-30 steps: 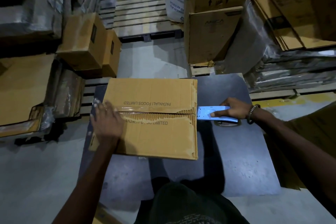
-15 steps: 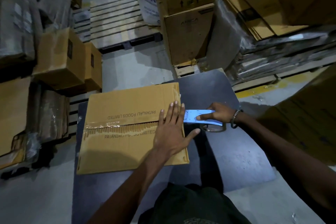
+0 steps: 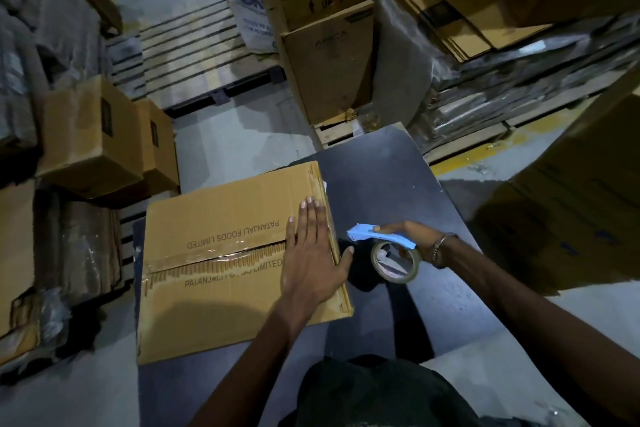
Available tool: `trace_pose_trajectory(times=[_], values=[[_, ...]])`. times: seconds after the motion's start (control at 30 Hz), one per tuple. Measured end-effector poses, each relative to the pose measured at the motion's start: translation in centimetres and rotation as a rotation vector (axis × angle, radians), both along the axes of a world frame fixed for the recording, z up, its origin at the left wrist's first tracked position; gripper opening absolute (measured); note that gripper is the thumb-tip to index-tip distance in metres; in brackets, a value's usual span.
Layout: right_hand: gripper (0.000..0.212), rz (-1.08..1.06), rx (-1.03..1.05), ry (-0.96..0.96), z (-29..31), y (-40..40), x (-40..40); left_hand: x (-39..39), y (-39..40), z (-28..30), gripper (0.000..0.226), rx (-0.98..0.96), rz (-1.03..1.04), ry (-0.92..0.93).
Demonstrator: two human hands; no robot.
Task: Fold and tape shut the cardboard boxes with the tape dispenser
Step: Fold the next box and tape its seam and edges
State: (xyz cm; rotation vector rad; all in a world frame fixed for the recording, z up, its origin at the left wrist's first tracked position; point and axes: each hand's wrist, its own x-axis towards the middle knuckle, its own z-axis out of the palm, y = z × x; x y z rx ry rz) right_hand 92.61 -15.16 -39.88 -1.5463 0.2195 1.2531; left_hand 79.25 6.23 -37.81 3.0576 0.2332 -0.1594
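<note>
A brown cardboard box (image 3: 221, 291) printed PATANJALI FOODS LIMITED lies on a dark table (image 3: 398, 194). Its top flaps are closed and a strip of clear tape runs along the middle seam. My left hand (image 3: 311, 253) lies flat on the box's right end, fingers spread, thumb over the right edge. My right hand (image 3: 407, 236) holds a blue tape dispenser (image 3: 381, 239) with a roll of clear tape (image 3: 396, 262), lifted just off the box's right side and not touching it.
Stacked cartons (image 3: 325, 38) stand beyond the table, one marked THIS SIDE UP. A wooden pallet (image 3: 187, 55) and a white sack (image 3: 251, 10) sit behind. Smaller boxes (image 3: 100, 139) and flattened cardboard line the left; more cartons (image 3: 571, 218) crowd the right.
My left hand slid from the box's left end to its right end. My right hand pulled the dispenser away from the box edge and tilted it, so the roll shows.
</note>
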Motion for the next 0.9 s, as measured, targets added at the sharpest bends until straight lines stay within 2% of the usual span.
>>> trace_pose_trajectory(times=[0.07,0.1,0.2,0.27,0.4,0.57,0.77,0.83,0.9], values=[[0.033,-0.115,-0.095,-0.078,-1.0,-1.1,-0.8,0.0,0.0,0.0,0.097,-0.008,0.012,-0.004],[0.037,-0.113,-0.195,-0.204,-1.6,-1.7,-1.1,0.0,0.0,0.0,0.097,-0.011,0.016,-0.008],[0.055,0.145,-0.572,-0.691,-4.2,-3.2,-2.4,0.1,0.1,-0.1,0.096,0.005,0.016,0.008],[0.054,0.228,-0.760,-0.895,-5.9,-3.9,-3.5,0.1,0.1,-0.3,0.097,0.014,0.016,0.014],[0.043,0.254,-0.825,-1.155,-8.8,-4.8,-5.4,0.0,0.1,-0.4,0.095,0.010,0.032,0.006],[0.045,0.221,-0.842,-1.151,-9.6,-4.5,-6.8,-0.3,0.2,0.0,0.083,-0.117,0.151,-0.080],[0.052,0.472,-0.929,-0.905,-7.2,-3.7,-6.7,-0.4,0.9,-0.3,0.077,-0.177,0.366,-0.139],[0.048,0.505,-1.015,-0.970,-4.3,-2.5,-6.3,-0.4,0.9,-0.5,0.075,-0.184,0.352,-0.137],[0.039,0.372,-0.938,-1.100,-1.9,-0.3,-6.1,-0.5,0.9,-0.7,0.071,-0.188,0.339,-0.143]])
